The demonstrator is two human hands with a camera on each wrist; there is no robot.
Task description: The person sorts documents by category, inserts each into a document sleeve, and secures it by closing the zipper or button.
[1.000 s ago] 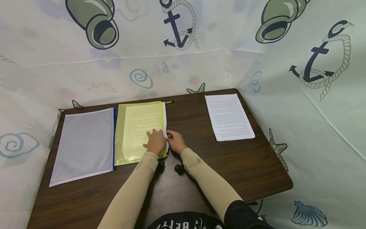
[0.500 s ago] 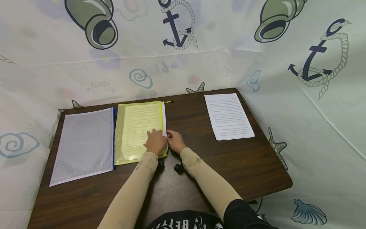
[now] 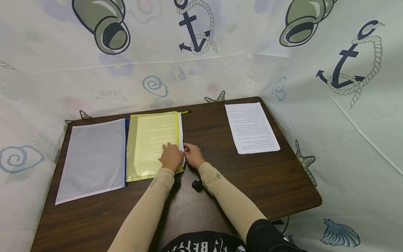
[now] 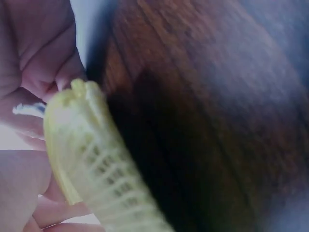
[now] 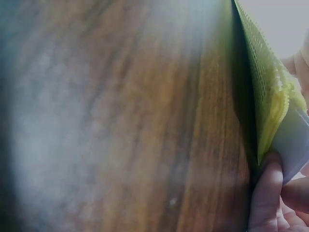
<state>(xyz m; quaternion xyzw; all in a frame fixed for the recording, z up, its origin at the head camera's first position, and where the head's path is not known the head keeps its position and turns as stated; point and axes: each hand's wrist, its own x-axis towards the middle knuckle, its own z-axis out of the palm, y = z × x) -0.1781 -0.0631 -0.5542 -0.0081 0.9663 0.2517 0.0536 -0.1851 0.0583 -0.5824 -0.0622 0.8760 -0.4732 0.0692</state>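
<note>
Yellow mesh makes up the pouch [image 3: 154, 133], which lies on the table [image 3: 214, 140] with white paper [image 3: 181, 127] mostly inside and a narrow strip showing past its right edge. At the near part of that edge, the right hand [image 3: 194, 156] has its grip on this strip, thumb against fingers; the left hand [image 3: 171, 157] rests on the pouch with spread fingers, and whether its grip also closes on the edge I cannot tell. The pouch should be light and limp, sagging unless held up. The paper, probably thin and smooth, likely slides well flat but buckles or creases when pushed hard from one point. The best hold seems to be a low pinch close to the pouch's mouth, with the zip [image 3: 177, 127] lifted clear so its teeth cannot snag.
</note>
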